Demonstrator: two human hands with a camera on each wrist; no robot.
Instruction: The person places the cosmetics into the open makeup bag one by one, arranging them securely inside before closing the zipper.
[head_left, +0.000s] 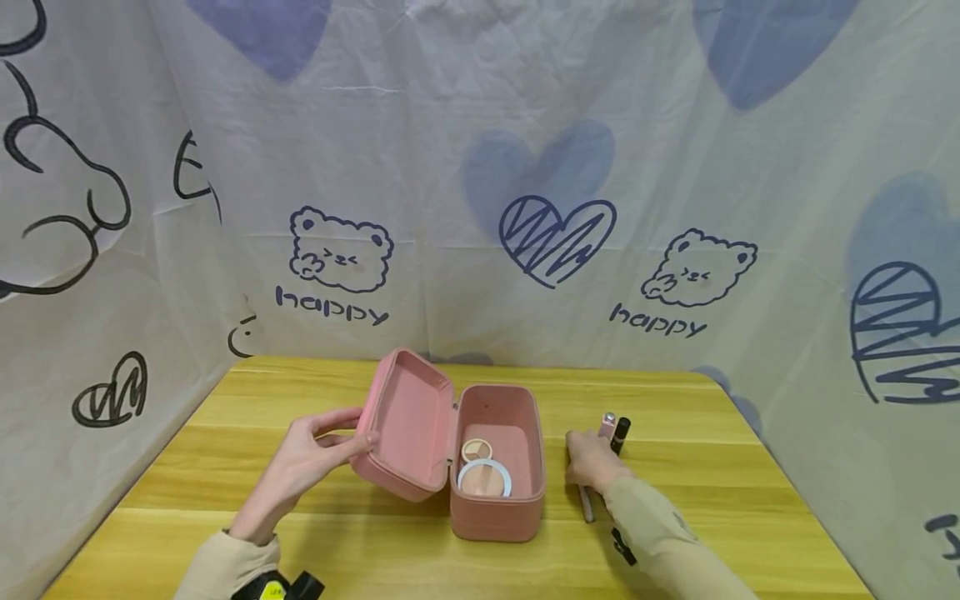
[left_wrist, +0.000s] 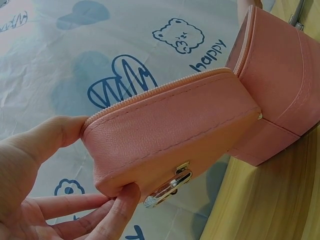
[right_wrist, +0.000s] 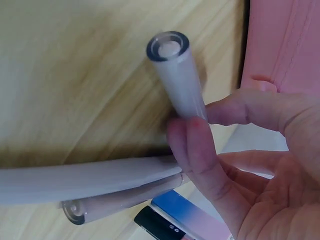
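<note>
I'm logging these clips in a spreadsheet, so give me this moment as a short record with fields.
Left hand: grips the open lid of the pink case
Right hand: pinches a pale tube to the right of the case
Inside case: small round palette, larger round palette
Near right hand: black tube, pink stick with silver end
Surface: wooden table
Backdrop: pale cloth printed with hearts and bears

Downward head view, closer wrist views, pink case (head_left: 497, 521) probably common
</note>
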